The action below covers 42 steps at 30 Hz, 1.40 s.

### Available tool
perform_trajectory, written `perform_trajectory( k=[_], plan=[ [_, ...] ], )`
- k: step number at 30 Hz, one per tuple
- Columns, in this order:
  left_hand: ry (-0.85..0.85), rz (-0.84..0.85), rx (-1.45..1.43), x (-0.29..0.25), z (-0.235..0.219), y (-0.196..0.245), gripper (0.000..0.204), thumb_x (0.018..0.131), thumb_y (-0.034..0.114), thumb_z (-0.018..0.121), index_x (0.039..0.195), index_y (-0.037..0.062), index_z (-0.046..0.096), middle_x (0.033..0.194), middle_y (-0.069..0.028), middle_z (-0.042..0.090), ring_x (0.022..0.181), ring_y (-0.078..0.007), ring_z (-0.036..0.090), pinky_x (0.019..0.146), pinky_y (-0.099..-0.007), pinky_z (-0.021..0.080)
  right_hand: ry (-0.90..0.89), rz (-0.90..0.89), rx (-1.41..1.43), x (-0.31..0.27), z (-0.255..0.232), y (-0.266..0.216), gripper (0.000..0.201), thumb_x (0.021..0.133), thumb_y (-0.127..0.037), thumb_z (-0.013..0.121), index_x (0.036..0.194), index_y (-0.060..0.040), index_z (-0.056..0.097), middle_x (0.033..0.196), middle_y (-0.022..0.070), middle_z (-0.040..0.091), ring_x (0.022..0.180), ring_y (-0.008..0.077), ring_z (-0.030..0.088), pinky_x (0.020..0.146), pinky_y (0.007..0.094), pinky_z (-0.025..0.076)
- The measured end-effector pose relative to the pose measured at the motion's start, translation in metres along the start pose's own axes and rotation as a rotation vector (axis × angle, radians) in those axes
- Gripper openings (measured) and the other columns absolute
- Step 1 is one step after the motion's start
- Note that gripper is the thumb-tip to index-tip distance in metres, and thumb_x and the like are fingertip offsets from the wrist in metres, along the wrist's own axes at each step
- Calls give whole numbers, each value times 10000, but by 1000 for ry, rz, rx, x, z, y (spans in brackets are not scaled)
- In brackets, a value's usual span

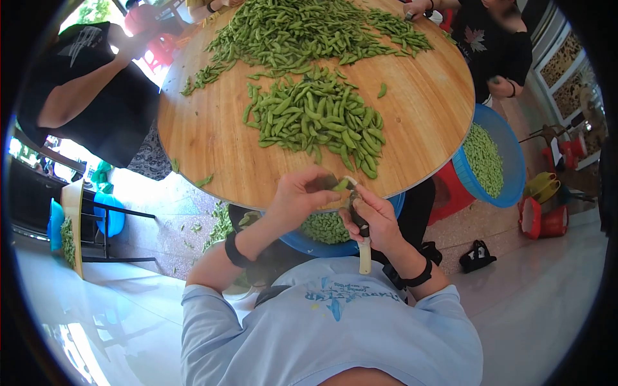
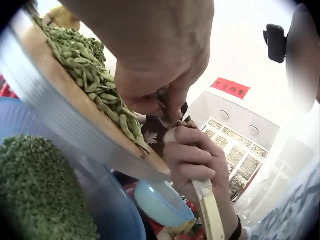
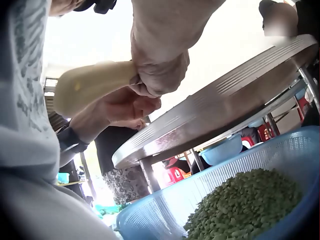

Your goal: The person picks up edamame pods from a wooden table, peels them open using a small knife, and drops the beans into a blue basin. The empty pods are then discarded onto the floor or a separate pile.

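Between thumb and fingers, my left hand (image 1: 299, 196) pinches a green pod (image 1: 341, 185) just off the near edge of the round wooden table (image 1: 425, 141). My right hand (image 1: 380, 222) grips a tool whose cream handle (image 1: 365, 257) sticks out below the fist; its working end is hard to make out. Both hands meet at the pod. In the left wrist view the left hand (image 2: 155, 75) is above the right hand (image 2: 192, 155), fingertips close together. A small heap of pods (image 1: 315, 116) lies on the table before the hands.
A blue basin of shelled beans (image 1: 325, 228) sits below the hands, under the table edge. At the right stands another blue basin (image 1: 505, 157) beside a red stool (image 1: 450, 193). A larger pod pile (image 1: 290, 32) covers the far tabletop. Several people are around the table.
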<state>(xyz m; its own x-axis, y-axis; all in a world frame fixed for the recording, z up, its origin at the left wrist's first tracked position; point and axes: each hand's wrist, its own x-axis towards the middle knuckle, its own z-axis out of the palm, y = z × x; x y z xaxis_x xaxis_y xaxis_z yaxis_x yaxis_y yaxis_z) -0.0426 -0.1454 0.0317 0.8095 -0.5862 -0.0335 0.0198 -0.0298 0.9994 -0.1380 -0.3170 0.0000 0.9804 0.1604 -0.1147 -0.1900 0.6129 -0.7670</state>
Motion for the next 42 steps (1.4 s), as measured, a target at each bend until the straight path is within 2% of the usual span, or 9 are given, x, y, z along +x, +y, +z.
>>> perform_trajectory(
  k=[3, 12, 21, 24, 26, 30, 33, 35, 42],
  plan=[
    [-44, -73, -222, -6, 5, -4, 191, 772, -46, 710, 927, 4, 610, 859, 0, 628, 798, -53, 593, 723, -219, 498, -45, -9, 14, 0, 1, 3, 410, 992, -149, 411, 1376, -10, 376, 821, 82, 555, 575, 89, 480, 431, 199, 391],
    [56, 57, -14, -11, 6, -13, 168, 769, -41, 711, 902, 3, 619, 807, -13, 650, 723, -56, 600, 621, -203, 494, -59, -58, -29, -2, 5, 8, 386, 995, -137, 407, 1356, 0, 405, 801, 71, 540, 569, 78, 474, 437, 189, 382],
    [-237, -436, -817, -6, -2, -27, 155, 793, -38, 668, 937, -24, 614, 765, -66, 634, 560, -123, 569, 455, -236, 431, -104, -7, -67, -2, -7, 1, 328, 965, -90, 456, 1272, 18, 497, 765, 85, 568, 522, 81, 467, 417, 200, 379],
    [-112, -327, -526, -11, 6, -26, 169, 787, -24, 677, 938, -15, 603, 748, -86, 632, 552, -168, 573, 465, -271, 436, -52, 61, 42, -3, -7, 3, 317, 962, -109, 482, 1256, 5, 516, 792, 96, 575, 524, 81, 469, 408, 195, 378],
    [49, 417, 563, -16, 8, -26, 227, 774, 1, 705, 969, -15, 589, 758, -87, 602, 569, -150, 576, 490, -287, 450, -5, 93, 97, -3, -6, 3, 321, 958, -127, 505, 1250, 7, 519, 812, 125, 586, 515, 94, 468, 400, 199, 384],
    [93, 633, 723, -20, 10, -18, 251, 757, 24, 727, 968, -20, 598, 741, -97, 596, 572, -145, 578, 516, -292, 457, -18, 124, 160, -5, -3, 2, 284, 961, -136, 509, 1205, 4, 546, 776, 92, 565, 535, 75, 459, 399, 194, 372],
    [60, 378, 461, -23, 10, -18, 164, 779, 33, 705, 915, -13, 625, 696, -85, 604, 551, -198, 559, 503, -304, 437, -26, 108, 157, -6, -3, 2, 279, 960, -137, 512, 1193, 14, 551, 772, 93, 566, 529, 73, 451, 398, 194, 370],
    [-30, -24, 26, -24, 10, -14, 130, 817, 71, 699, 894, -17, 643, 674, -34, 609, 534, -110, 538, 474, -250, 411, -40, 95, 144, -6, -4, 3, 279, 959, -136, 513, 1188, 20, 552, 770, 94, 568, 526, 72, 448, 399, 192, 369],
    [-61, -233, -253, -23, 11, -24, 158, 892, 145, 641, 942, -4, 662, 685, -13, 613, 519, -40, 502, 440, -174, 359, 1, 31, -7, -9, -12, 7, 316, 945, -94, 511, 1237, 26, 534, 772, 90, 597, 524, 65, 475, 408, 184, 357]
  ],
)
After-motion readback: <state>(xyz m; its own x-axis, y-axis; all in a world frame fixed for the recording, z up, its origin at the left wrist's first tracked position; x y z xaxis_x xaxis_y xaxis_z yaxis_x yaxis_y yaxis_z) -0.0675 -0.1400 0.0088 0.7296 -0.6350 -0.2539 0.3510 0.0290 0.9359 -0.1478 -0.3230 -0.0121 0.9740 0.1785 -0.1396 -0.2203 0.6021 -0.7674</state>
